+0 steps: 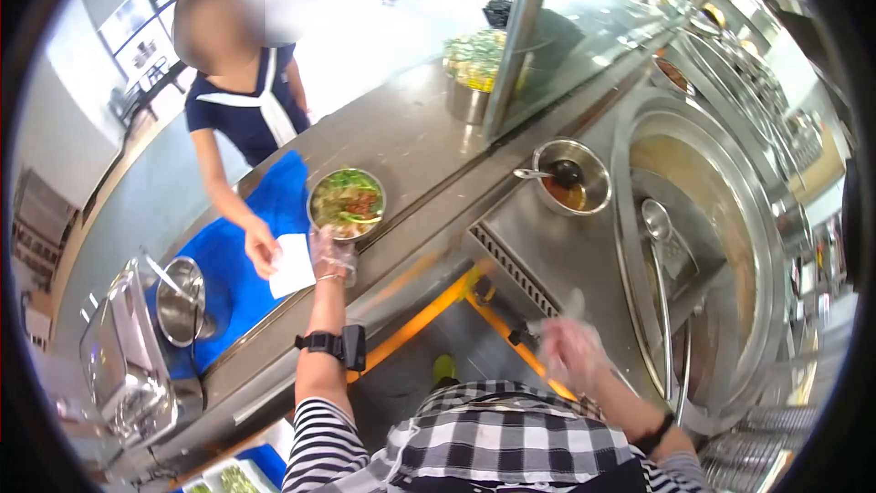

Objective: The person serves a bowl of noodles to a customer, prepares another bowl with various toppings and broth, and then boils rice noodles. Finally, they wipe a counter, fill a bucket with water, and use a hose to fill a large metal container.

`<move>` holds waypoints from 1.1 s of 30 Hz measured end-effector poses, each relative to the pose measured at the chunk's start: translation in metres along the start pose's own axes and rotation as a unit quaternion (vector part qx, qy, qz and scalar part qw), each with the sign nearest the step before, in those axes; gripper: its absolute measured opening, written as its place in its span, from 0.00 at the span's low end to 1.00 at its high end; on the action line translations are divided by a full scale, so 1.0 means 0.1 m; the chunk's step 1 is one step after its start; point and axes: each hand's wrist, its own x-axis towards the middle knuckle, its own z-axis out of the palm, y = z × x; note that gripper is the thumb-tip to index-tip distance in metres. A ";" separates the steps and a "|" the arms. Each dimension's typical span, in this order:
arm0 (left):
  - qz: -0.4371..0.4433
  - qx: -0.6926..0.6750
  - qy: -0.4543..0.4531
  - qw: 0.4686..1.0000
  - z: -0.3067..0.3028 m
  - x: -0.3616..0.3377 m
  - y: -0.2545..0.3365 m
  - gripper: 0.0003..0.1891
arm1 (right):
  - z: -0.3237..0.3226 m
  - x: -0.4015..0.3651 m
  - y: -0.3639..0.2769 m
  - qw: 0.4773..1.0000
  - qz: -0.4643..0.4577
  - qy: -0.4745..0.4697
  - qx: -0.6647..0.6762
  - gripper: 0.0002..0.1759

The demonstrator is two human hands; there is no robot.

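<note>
My left hand (pixel 332 256), in a clear glove, is at the near edge of a metal bowl (pixel 348 204) of greens and reddish-brown topping, its fingers gripping the rim. Just left of my wrist, a white paper (pixel 292 267) is held by the hand (pixel 262 250) of a person across the counter. My right hand (pixel 573 349), also gloved, hangs over the near edge of the steel worktop; motion smears its fingers, and whether they hold anything is unclear.
A blue cloth (pixel 285 204) covers part of the counter (pixel 401 132), near a steel pot (pixel 181 301). On the right stand a sauce pot (pixel 571 177) with a spoon and a large round vat (pixel 744 219) with a ladle (pixel 659 256). A glass screen (pixel 584 46) rises behind.
</note>
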 end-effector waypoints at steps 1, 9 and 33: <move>-0.004 0.066 0.034 0.997 -0.08 0.02 -0.02 0.21 | -0.02 0.27 0.08 0.967 0.067 -0.023 0.243 0.14; -0.104 -0.046 0.050 0.992 -0.54 -0.65 0.37 0.30 | -0.24 2.08 0.63 0.607 0.167 0.158 0.760 0.16; 0.019 0.638 0.324 0.699 -0.35 -3.45 0.66 0.07 | 0.11 1.11 0.57 0.848 0.106 0.022 0.519 0.13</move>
